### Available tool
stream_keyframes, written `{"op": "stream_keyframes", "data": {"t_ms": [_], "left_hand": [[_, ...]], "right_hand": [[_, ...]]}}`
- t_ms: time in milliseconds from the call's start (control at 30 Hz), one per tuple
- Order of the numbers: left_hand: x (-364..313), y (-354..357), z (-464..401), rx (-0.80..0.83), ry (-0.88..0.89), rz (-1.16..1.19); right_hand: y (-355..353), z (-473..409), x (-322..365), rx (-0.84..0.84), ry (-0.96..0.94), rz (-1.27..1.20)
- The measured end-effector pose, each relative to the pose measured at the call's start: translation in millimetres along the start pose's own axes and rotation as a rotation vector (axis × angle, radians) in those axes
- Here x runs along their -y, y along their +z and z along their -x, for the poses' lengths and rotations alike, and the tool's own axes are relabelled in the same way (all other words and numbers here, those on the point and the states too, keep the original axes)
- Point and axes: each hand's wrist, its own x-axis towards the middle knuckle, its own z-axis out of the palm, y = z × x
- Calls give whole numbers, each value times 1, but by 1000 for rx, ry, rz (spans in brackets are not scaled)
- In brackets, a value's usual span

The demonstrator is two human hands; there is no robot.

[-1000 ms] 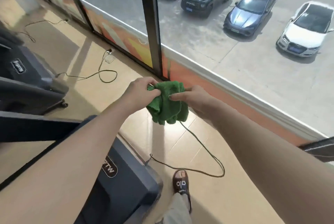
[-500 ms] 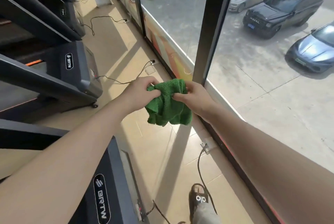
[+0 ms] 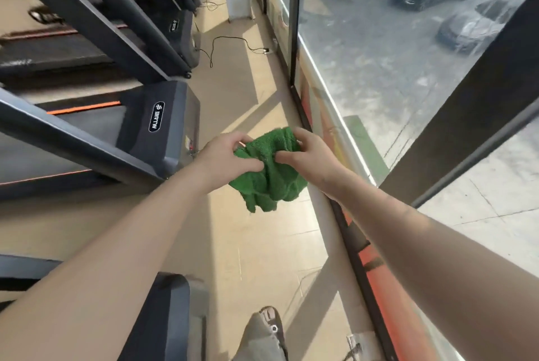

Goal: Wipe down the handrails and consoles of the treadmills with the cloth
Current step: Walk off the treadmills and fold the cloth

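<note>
Both our hands pinch the green cloth (image 3: 269,169) in the air: left hand (image 3: 224,159), right hand (image 3: 310,156). It touches no treadmill (image 3: 159,124) yet, so we think the handrails and consoles wait for wiping

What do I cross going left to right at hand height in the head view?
Treadmill motor cover → left hand → green cloth → right hand → window sill → dark window post.
</note>
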Motion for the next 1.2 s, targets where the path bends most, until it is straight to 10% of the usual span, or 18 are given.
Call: {"op": "stream_keyframes", "data": {"t_ms": [1200], "left_hand": [[13, -426, -1057, -189, -3, -21]], "right_hand": [[-7, -1152, 156, 55, -61, 50]]}}
